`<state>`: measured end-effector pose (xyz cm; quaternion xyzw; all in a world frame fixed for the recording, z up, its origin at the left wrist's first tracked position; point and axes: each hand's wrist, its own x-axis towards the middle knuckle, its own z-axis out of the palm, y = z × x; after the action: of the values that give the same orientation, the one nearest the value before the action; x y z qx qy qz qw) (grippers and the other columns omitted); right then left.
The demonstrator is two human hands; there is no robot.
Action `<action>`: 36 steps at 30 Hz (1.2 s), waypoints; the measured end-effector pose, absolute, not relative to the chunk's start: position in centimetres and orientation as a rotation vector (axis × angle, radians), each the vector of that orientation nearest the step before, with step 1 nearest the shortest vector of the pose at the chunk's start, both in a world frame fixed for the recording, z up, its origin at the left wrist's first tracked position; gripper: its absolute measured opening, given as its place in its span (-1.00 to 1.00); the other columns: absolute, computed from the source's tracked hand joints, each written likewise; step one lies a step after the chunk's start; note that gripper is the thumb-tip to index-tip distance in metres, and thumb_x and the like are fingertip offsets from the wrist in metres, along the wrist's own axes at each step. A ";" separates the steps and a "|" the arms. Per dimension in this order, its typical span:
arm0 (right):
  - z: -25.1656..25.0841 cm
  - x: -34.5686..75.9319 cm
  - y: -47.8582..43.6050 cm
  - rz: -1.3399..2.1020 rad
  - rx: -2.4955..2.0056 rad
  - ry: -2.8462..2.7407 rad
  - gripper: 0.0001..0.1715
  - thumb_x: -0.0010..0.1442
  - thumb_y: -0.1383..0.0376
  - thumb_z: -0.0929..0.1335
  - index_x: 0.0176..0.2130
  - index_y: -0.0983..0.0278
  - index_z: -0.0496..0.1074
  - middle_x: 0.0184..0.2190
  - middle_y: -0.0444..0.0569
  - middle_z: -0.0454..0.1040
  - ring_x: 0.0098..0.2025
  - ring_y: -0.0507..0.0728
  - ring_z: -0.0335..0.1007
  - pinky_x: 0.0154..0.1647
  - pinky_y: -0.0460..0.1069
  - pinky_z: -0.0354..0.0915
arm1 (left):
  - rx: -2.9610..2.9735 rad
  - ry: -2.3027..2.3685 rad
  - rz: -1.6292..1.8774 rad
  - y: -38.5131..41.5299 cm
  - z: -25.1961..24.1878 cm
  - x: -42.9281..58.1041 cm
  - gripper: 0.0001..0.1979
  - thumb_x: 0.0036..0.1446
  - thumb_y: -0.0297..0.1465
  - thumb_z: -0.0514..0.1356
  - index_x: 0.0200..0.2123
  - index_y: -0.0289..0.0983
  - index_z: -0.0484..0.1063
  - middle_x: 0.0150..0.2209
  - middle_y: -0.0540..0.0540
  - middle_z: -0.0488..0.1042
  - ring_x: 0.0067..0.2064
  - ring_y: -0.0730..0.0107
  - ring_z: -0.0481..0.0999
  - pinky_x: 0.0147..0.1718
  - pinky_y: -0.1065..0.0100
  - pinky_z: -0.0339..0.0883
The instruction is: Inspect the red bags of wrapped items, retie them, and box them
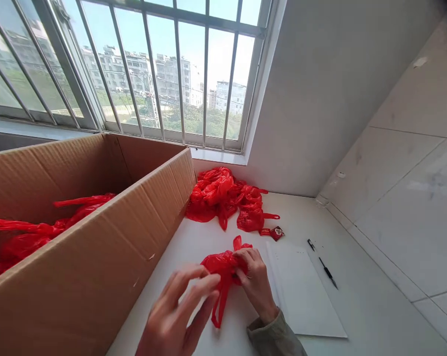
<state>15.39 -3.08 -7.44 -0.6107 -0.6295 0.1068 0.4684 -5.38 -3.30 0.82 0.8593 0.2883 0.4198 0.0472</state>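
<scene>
1. Far left: cardboard box [134,232], top open, standing on the white worktop [372,301]. Inside it, red plastic bags [26,242], loosely heaped; lower part hidden by the near wall of the box.
2. Far side, beyond the box: window [164,74] with metal bars; buildings and greenery visible through it.
3. Near, centre-left: left hand [182,309], empty, fingers bent and thumb parted from them. Fingertips overlap the red bag [218,262] in view; contact cannot be told.
4. Centre: the same bag, bunched, on or just above the worktop, right of the box; one looped strip trails toward the near side, another points far.
5. Far centre: pile of red bags [216,190], crumpled, beside the far right corner of the box.
6. Right of the bag: right hand [253,269], thumb and fingers pinching its gathered middle. Grey-green sleeve [277,338] at the wrist.
7. Right of the pile: small red packet [277,233] with a dark printed square.
8. Right: white sheet [305,291], lying flat; beyond its right edge, black pen [328,273].
</scene>
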 end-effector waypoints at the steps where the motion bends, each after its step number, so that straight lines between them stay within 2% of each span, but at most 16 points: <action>1: -7.5 15.4 -3.3 0.268 -1.481 -1.534 -0.61 0.09 0.56 0.23 -0.17 0.18 0.39 -0.20 -0.07 0.42 -0.09 0.16 0.26 -0.07 0.05 0.28 | 2.610 0.822 1.154 -2.1 0.1 -3.7 -0.73 0.25 -0.42 0.12 0.02 -0.12 0.34 -0.04 -0.11 0.39 -0.04 0.25 0.42 -0.10 0.28 0.41; 4: -7.5 15.9 -3.4 0.275 -1.441 -1.533 -0.60 0.07 0.58 0.24 -0.17 0.18 0.40 -0.20 -0.07 0.42 -0.09 0.15 0.26 -0.08 0.04 0.28 | 2.527 0.769 0.867 1.6 -2.5 0.6 -0.64 0.13 -0.52 0.19 0.00 -0.13 0.35 0.00 -0.11 0.39 0.03 0.15 0.38 -0.02 0.18 0.35; 7: -7.3 16.9 -3.0 0.252 -1.423 -1.526 -0.62 0.09 0.57 0.25 -0.17 0.19 0.41 -0.19 -0.06 0.43 -0.08 0.15 0.26 -0.07 0.03 0.27 | 2.441 0.762 0.776 4.0 -4.3 2.7 -0.68 0.08 -0.51 0.22 -0.08 -0.15 0.40 -0.15 -0.04 0.49 -0.14 0.22 0.48 -0.18 0.27 0.37; 9: -7.1 17.6 -2.7 0.232 -1.417 -1.531 -0.65 0.12 0.54 0.25 -0.17 0.19 0.42 -0.20 -0.07 0.43 -0.09 0.14 0.27 -0.07 0.03 0.27 | 2.402 0.780 0.806 4.7 -4.7 2.9 -0.77 0.08 -0.48 0.23 -0.16 -0.16 0.44 -0.25 0.00 0.51 -0.26 0.27 0.49 -0.28 0.33 0.34; 13: -7.1 18.8 -2.4 0.174 -1.457 -1.437 -0.68 0.16 0.50 0.21 -0.20 0.19 0.43 -0.24 -0.07 0.44 -0.16 0.13 0.30 -0.14 0.01 0.26 | 2.286 0.802 0.934 5.6 -4.7 1.8 -0.96 0.11 -0.40 0.22 -0.34 -0.19 0.49 -0.36 0.02 0.50 -0.35 0.36 0.46 -0.33 0.39 0.28; 18: -8.4 19.9 -2.1 0.250 -1.529 -1.162 -0.78 0.15 0.40 0.20 -0.26 0.24 0.40 -0.29 -0.07 0.45 -0.23 0.10 0.35 -0.20 -0.02 0.28 | 2.062 0.903 1.149 7.5 -6.5 -0.5 -0.78 0.18 -0.26 0.16 -0.42 -0.26 0.47 -0.47 -0.01 0.45 -0.40 0.37 0.42 -0.38 0.40 0.28; 22: -10.0 20.3 -2.1 0.417 -1.569 -1.080 -0.66 0.02 0.45 0.17 -0.21 0.27 0.37 -0.25 -0.04 0.48 -0.21 0.11 0.41 -0.25 -0.03 0.33 | 1.892 1.016 1.247 8.3 -8.1 -2.0 -0.74 0.24 -0.24 0.06 -0.30 -0.29 0.43 -0.41 -0.05 0.44 -0.36 0.35 0.45 -0.36 0.38 0.34; 25: -9.5 19.9 -2.4 0.459 -1.549 -1.245 -0.38 -0.14 0.51 0.18 -0.05 0.27 0.36 -0.09 -0.01 0.44 -0.02 0.14 0.36 0.00 0.04 0.30 | 1.905 0.993 1.173 7.3 -7.1 -2.3 -0.75 0.13 -0.28 0.18 -0.15 -0.26 0.41 -0.23 -0.09 0.48 -0.20 0.25 0.48 -0.19 0.28 0.38; 27: -8.2 19.3 -2.4 0.407 -1.539 -1.442 -0.22 -0.16 0.52 0.21 0.10 0.25 0.27 0.07 0.02 0.35 0.15 0.17 0.21 0.20 0.12 0.13 | 2.035 0.928 1.082 6.1 -5.4 -2.1 -0.56 -0.03 -0.37 0.30 -0.02 -0.20 0.39 -0.03 -0.12 0.43 0.01 0.12 0.40 0.02 0.11 0.29; 28: -7.4 19.0 -2.4 0.372 -1.543 -1.545 -0.19 -0.13 0.51 0.23 0.15 0.24 0.23 0.11 0.03 0.31 0.18 0.19 0.16 0.24 0.16 0.06 | 2.206 0.889 1.014 5.5 -4.4 -1.9 -0.48 -0.03 -0.42 0.30 0.06 -0.16 0.35 0.06 -0.15 0.37 0.12 0.06 0.29 0.10 0.03 0.19; 29: -6.6 18.6 -2.3 0.343 -1.554 -1.634 -0.21 -0.08 0.49 0.26 0.17 0.23 0.21 0.12 0.03 0.31 0.18 0.20 0.15 0.24 0.19 0.03 | 2.349 0.873 0.960 5.0 -3.6 -1.7 -0.44 -0.02 -0.47 0.29 0.09 -0.13 0.33 0.10 -0.16 0.33 0.17 0.03 0.21 0.14 -0.02 0.12; 31: -5.1 18.0 -2.0 0.317 -1.591 -1.743 -0.40 0.02 0.44 0.28 0.08 0.19 0.33 0.01 0.00 0.42 0.07 0.21 0.26 0.18 0.20 0.07 | 2.497 0.848 0.849 4.4 -2.4 -1.0 -0.56 0.05 -0.49 0.25 0.02 -0.11 0.40 -0.01 -0.15 0.41 0.09 0.04 0.28 0.11 -0.03 0.12; 34: -4.1 17.9 -1.6 0.352 -1.602 -1.714 -0.75 0.15 0.40 0.25 -0.23 0.20 0.48 -0.26 -0.05 0.51 -0.17 0.15 0.36 -0.01 0.09 0.21 | 2.215 0.810 0.886 4.7 -2.3 -0.5 -0.93 0.09 -0.40 0.27 -0.31 -0.16 0.54 -0.37 -0.05 0.50 -0.21 0.18 0.42 0.03 0.08 0.15; 35: -4.1 18.0 -1.6 0.380 -1.586 -1.632 -0.79 0.18 0.37 0.25 -0.30 0.21 0.48 -0.32 -0.07 0.50 -0.22 0.13 0.36 -0.09 0.04 0.23 | 2.066 0.808 0.942 5.1 -2.7 -0.5 -0.96 0.08 -0.36 0.29 -0.39 -0.18 0.54 -0.42 -0.03 0.50 -0.27 0.23 0.42 0.00 0.14 0.17; 36: -4.3 18.3 -1.7 0.399 -1.568 -1.522 -0.82 0.20 0.32 0.27 -0.32 0.23 0.47 -0.35 -0.08 0.49 -0.26 0.12 0.36 -0.16 0.00 0.25 | 1.925 0.814 1.007 5.5 -3.1 -0.5 -0.90 0.06 -0.32 0.31 -0.44 -0.20 0.53 -0.44 -0.02 0.50 -0.29 0.25 0.42 -0.06 0.21 0.19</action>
<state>18.30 -1.65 -4.26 -0.6325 -0.6140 0.1610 0.4439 -0.50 5.47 -3.13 0.7606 0.3218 0.3979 0.3995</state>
